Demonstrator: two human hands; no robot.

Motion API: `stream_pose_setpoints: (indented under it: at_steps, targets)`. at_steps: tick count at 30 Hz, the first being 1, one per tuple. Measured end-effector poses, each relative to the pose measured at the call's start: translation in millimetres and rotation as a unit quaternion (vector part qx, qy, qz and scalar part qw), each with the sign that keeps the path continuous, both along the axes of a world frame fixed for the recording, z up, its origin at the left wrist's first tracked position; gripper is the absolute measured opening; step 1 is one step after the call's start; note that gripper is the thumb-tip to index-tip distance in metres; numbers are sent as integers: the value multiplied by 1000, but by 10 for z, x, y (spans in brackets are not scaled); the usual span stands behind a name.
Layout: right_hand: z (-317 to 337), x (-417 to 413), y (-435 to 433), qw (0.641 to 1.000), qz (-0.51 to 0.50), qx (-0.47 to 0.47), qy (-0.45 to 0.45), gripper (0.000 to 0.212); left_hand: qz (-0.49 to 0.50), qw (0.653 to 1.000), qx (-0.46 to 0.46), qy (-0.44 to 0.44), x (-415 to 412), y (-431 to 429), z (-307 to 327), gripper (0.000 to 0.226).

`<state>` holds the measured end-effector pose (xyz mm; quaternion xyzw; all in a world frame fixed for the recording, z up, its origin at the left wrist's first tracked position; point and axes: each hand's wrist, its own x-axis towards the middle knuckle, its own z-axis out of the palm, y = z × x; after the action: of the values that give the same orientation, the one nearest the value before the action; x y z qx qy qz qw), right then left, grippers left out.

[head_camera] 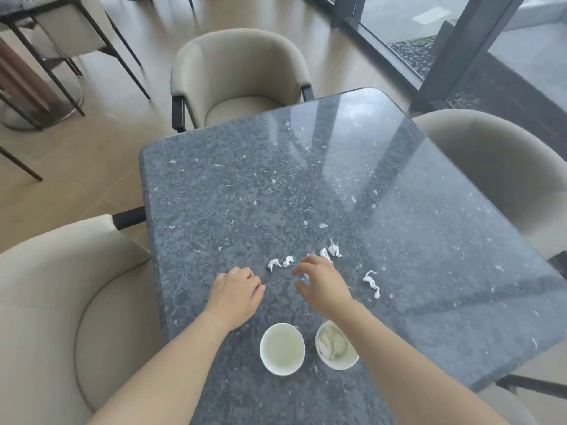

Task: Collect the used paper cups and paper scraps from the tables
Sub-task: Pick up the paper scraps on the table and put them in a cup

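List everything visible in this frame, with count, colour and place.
Table: one, dark grey speckled, centre.
Paper cups: two, white, near table edge between the forearms; the right cup holds crumpled paper.
Paper scraps: about five, white, loose on the table around and beyond the hands.
Armchairs: three, beige, around the table.
Left hand: fingers curled, on the table.
Right hand: fingers spread over a scrap.
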<state>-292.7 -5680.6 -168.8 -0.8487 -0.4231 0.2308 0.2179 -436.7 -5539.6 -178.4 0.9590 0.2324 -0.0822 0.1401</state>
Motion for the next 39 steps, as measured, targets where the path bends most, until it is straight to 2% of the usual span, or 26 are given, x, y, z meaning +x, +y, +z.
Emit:
stream_pose_setpoints:
  at_steps: [6, 10, 15, 21, 27, 33, 39]
  targets:
    - [-282, 55, 396, 997, 47, -54, 2, 39, 18, 997, 39, -59, 22, 23, -124, 20]
    - [-454, 93, 545, 993, 90, -82, -5, 47, 34, 996, 22, -79, 118, 105, -141, 21]
    - [-574, 122, 585, 992, 103, -70, -6, 21, 51, 994, 23, -93, 254, 187, -132, 20]
    - [-535, 232, 414, 999, 32, -27, 15, 21, 79, 993, 29, -80, 448, 133, -152, 22]
    - [-401, 545, 15, 998, -37, 19, -41, 14, 74, 995, 2, -66, 661, -158, -139, 32]
    - [-485, 598, -250, 992, -118, 36, -31, 35, 40, 997, -1, -65, 690, -241, -161, 33]
    - [-506, 673, -198, 992, -113, -48, -39, 66, 9, 998, 0, -64, 731, -155, -169, 34]
